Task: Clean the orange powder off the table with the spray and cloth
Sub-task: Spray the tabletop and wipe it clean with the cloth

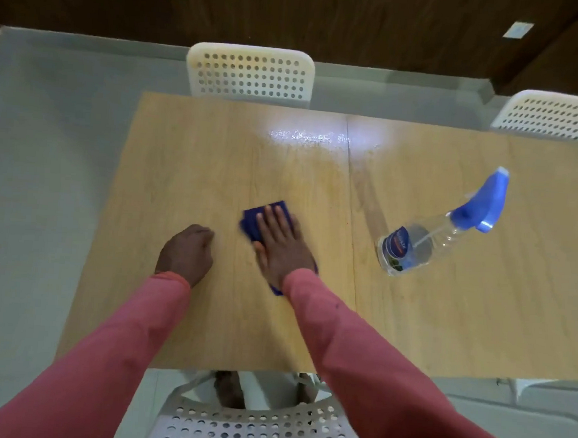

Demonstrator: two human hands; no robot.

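I am pressing my flat right hand [280, 244] on the cloth [251, 224]; left hand [186, 252] is resting curled, empty. Bottle [440, 229] is standing at three o'clock. Faint orange possibly remaining at twelve on the table [183, 143].

Single head view, worn high, looking forward and steeply down onto the table [195, 164] from its near edge. Close enough that both sleeves run in from 6 o'clock, hands mid-frame. Wide angle: edges bow, floor at 9 o'clock, wall along 12 o'clock, chairs [250, 74] at 12 and 2 o'clock. No second view to overlap.
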